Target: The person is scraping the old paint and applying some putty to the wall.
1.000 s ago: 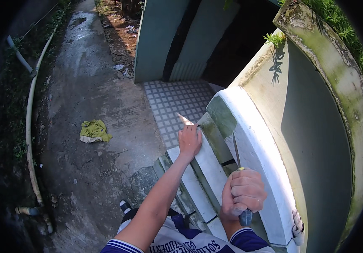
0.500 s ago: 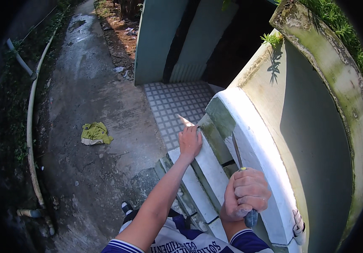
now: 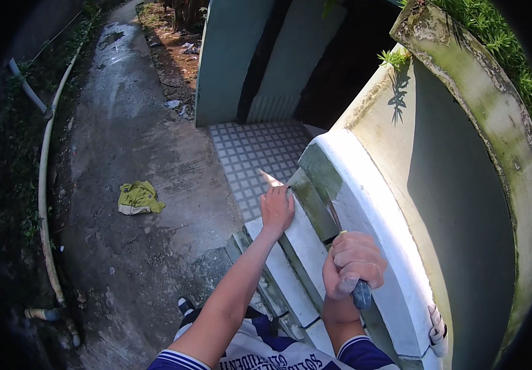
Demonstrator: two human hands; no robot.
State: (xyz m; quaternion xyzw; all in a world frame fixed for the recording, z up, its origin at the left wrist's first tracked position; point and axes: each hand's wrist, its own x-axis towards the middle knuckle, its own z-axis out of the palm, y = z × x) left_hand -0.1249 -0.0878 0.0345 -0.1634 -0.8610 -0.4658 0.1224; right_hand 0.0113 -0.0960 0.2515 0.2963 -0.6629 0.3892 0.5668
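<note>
My right hand is closed around the dark blue handle of a metal-bladed tool, its blade angled up-left against the side of the white curved wall, where a greenish patch shows. The blade tip is hard to make out. My left hand rests with fingers lying over the edge near the top of the narrow white steps, beside a mossy green strip. It holds nothing that I can see.
Grey checked tiles lie beyond the steps, before a dark doorway. A yellow-green cloth lies on the concrete path. Pipes run along the left. A mossy curved wall with plants stands at the right.
My right hand has moved up and slightly left with the tool, and less of the blade shows now. My left hand stays at the step edge.
</note>
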